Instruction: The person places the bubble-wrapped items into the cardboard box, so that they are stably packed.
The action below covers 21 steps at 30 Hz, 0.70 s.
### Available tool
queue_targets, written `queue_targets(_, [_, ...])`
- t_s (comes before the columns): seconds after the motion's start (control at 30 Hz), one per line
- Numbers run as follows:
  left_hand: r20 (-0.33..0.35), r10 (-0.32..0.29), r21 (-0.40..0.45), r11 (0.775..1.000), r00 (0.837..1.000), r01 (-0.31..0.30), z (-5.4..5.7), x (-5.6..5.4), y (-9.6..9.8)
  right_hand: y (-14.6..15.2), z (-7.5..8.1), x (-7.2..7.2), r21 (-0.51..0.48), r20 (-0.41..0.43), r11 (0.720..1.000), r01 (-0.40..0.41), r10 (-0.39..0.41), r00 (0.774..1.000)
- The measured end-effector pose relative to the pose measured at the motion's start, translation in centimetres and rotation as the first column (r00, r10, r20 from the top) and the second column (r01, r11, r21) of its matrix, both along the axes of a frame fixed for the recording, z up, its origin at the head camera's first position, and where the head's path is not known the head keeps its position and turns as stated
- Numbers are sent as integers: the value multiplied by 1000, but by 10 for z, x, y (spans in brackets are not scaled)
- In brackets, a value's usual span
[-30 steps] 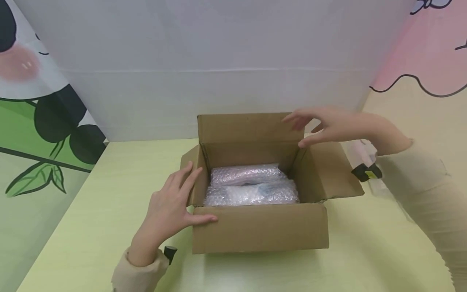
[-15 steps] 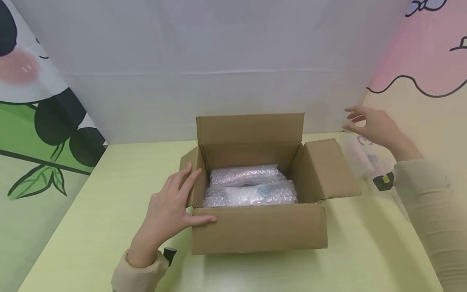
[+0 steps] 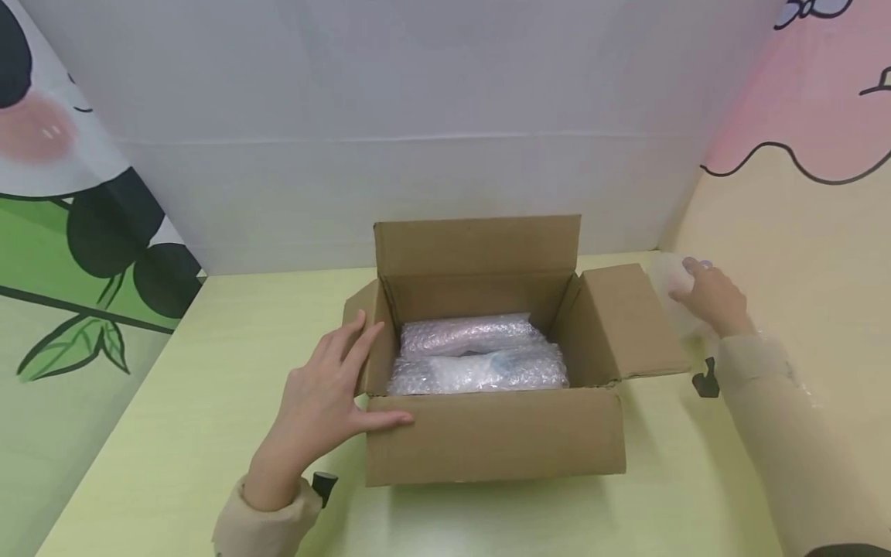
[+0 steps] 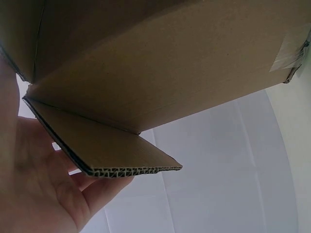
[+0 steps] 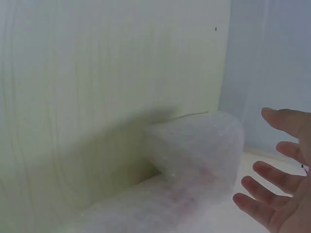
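A brown cardboard box (image 3: 494, 437) stands with its flaps folded out. Inside are two packages in bubble wrap, a rear one (image 3: 466, 334) and a front one (image 3: 480, 371). My left hand (image 3: 323, 394) spans the box's front left corner. Its fingers are spread against the left flap (image 4: 112, 138), and the thumb lies on the front flap. At the right, my right hand (image 3: 713, 298) is at another bubble-wrapped package (image 5: 199, 160), which has pinkish patches. In the right wrist view the fingers of my right hand (image 5: 284, 179) are spread beside the wrap.
The pale yellow-green table (image 3: 230, 371) carries the box and meets a white wall (image 3: 445, 139) behind it. Printed panels rise at the left and right sides. The box's right flap (image 3: 633, 321) sticks out towards the package on the right.
My right hand has moved from above the box's back right corner out to the right, then down to the wrapped package. My left hand has stayed at the corner.
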State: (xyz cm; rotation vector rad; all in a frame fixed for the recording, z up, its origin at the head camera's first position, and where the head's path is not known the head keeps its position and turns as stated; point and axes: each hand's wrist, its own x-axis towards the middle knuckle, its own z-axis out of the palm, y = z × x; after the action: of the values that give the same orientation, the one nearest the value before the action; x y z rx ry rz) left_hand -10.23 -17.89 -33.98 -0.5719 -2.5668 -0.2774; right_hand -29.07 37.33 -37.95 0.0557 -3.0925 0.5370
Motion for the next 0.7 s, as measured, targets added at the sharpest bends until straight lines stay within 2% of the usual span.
queue_targets(0.1, [-3, -1, 1, 1000, 1000, 1, -1, 0, 0, 7, -15, 0, -17, 12, 1000, 14, -13, 1000])
queue_targets(0.2, [-4, 0, 0, 1000, 1000, 0, -1, 0, 0, 12, -23, 2, -20, 15, 999, 26, -25, 1000])
queue_targets(0.47, [-7, 2, 2, 1000, 1000, -2, -1, 0, -1, 16, -34, 3, 14, -16, 1000, 23, -23, 1000])
queue_targets(0.7, [-11, -5, 4, 1000, 1000, 5, -1, -1, 0, 9, -38, 4, 13, -74, 995, 98, -97, 993])
